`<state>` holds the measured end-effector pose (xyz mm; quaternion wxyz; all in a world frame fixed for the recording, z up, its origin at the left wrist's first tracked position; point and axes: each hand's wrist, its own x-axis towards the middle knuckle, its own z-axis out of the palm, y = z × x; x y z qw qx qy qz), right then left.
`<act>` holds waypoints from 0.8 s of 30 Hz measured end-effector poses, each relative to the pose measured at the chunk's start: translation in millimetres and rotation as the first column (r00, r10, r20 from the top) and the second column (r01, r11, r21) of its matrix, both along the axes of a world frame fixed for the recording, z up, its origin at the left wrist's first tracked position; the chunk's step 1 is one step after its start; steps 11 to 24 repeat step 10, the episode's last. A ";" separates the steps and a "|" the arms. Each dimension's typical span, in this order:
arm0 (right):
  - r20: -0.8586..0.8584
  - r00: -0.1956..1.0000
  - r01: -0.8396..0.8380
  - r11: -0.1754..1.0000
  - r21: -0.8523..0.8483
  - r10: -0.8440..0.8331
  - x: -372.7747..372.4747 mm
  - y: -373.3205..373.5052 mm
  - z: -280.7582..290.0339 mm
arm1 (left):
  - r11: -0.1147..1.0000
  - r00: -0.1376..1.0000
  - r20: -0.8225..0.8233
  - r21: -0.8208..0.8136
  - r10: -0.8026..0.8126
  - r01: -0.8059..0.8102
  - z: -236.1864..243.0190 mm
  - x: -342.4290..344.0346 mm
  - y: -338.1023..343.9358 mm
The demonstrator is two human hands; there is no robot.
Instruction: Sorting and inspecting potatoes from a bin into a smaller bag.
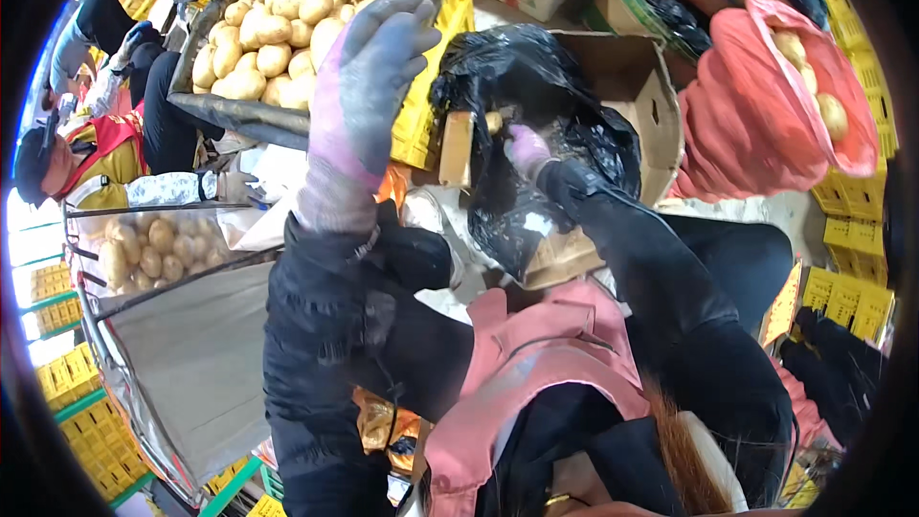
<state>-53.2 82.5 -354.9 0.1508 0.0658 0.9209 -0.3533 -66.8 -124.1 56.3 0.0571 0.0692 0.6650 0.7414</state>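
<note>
My left hand (375,77), in a pink and grey glove, is raised in front of a crate of potatoes (273,31). Its fingers are stretched out, and nothing shows in it. My right hand (528,150), gloved in pink, reaches down into a cardboard box (622,67) lined with a black plastic bag (613,139). Just left of its fingers, inside the bag, is a potato (494,122). Whether the right fingers are curled around anything is too small and blurred to tell. The potato crate has dark lining and stands against a yellow crate (458,14).
At the right is a red mesh sack (756,115) with potatoes at its mouth. To the left, a clear bag of potatoes (158,251) lies beside a grey panel (196,354). A co-worker (115,158) sits at the far left. Yellow crates (847,297) line the right rim.
</note>
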 end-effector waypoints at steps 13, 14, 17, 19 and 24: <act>0.153 0.984 -0.122 0.976 0.181 0.094 -61.3 -24.4 -42.5 | 0.947 0.969 -0.227 -0.321 -0.099 0.022 4.2 -16.5 -1.2; 0.153 0.984 -0.122 0.976 0.181 0.094 -61.3 -24.4 -42.5 | 0.947 0.969 -0.227 -0.321 -0.099 0.022 4.2 -16.5 -1.2; 0.153 0.984 -0.122 0.976 0.181 0.094 -61.3 -24.4 -42.5 | 0.947 0.969 -0.227 -0.321 -0.099 0.022 4.2 -16.5 -1.2; 0.153 0.984 -0.122 0.976 0.181 0.094 -61.3 -24.4 -42.5 | 0.947 0.969 -0.227 -0.321 -0.099 0.022 4.2 -16.5 -1.2; 0.153 0.984 -0.122 0.976 0.181 0.094 -61.3 -24.4 -42.5 | 0.947 0.969 -0.227 -0.321 -0.099 0.022 4.2 -16.5 -1.2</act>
